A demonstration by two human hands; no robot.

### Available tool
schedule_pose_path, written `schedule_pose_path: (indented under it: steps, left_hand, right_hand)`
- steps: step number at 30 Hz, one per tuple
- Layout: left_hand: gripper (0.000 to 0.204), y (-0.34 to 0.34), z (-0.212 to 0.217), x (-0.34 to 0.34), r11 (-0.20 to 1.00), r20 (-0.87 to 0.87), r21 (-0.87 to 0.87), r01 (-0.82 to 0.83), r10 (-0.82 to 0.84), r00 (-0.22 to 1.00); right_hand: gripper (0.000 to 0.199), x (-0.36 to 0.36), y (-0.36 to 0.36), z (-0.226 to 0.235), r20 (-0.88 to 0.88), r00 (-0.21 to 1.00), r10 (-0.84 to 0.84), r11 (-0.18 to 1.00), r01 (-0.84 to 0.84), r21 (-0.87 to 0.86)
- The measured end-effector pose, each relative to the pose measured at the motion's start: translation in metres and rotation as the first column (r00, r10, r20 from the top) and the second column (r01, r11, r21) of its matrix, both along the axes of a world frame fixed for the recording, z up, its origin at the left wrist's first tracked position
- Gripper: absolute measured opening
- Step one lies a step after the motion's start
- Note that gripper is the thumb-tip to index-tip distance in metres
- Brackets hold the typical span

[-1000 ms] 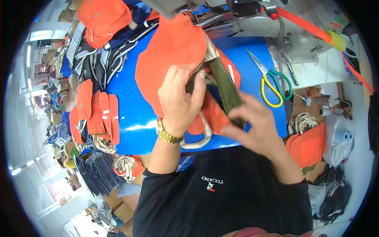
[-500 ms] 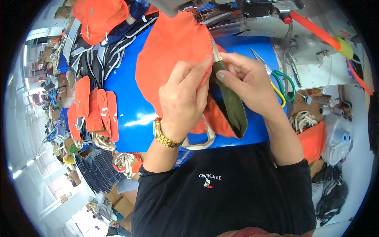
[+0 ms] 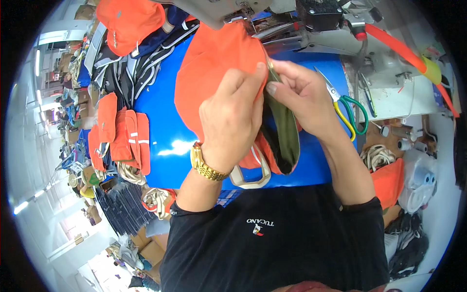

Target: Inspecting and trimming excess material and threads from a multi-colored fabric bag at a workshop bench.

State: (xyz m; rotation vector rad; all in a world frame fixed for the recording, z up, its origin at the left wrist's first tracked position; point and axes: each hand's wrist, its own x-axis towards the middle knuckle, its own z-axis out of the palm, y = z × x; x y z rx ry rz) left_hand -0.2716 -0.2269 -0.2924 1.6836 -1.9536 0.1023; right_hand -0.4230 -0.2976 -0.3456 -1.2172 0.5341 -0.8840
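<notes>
An orange fabric bag [image 3: 214, 73] with an olive-green inner edge [image 3: 284, 126] lies partly under the sewing machine's head [image 3: 214, 9]. My left hand [image 3: 231, 114], with a gold watch [image 3: 206, 165] on the wrist, is closed on the orange side of the bag's edge. Opposite it, my right hand [image 3: 304, 95] pinches the green and beige edge between thumb and forefinger. Below my hands the bag gapes, showing a dark inside. A beige strap loop [image 3: 250, 185] hangs from it at the table's near edge.
Scissors [image 3: 334, 93] with green and yellow handles lie right of my right hand on the blue table [image 3: 163, 126]. Orange pieces [image 3: 124, 131] are stacked at left, beside dark fabric with pale piping [image 3: 121, 78]. An orange bag [image 3: 129, 24] sits far left.
Both hands still grip the edge. The green side has turned and looks narrower beneath my right hand. The whole view has shifted slightly.
</notes>
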Motion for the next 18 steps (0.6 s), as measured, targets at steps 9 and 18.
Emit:
schedule_pose_path:
  steps: [9,18]
  left_hand:
    - [0.034,-0.02,0.002,0.009,0.998,0.085,-0.056,-0.041,0.046,0.995]
    - [0.037,-0.016,0.0,0.005,0.999,0.077,-0.02,-0.041,0.042,0.996]
  right_hand:
    - [0.04,0.009,-0.02,0.011,0.135,0.987,0.087,0.989,-0.102,0.11]
    - [0.04,0.013,-0.024,0.001,0.151,0.986,0.072,0.99,-0.089,0.109]
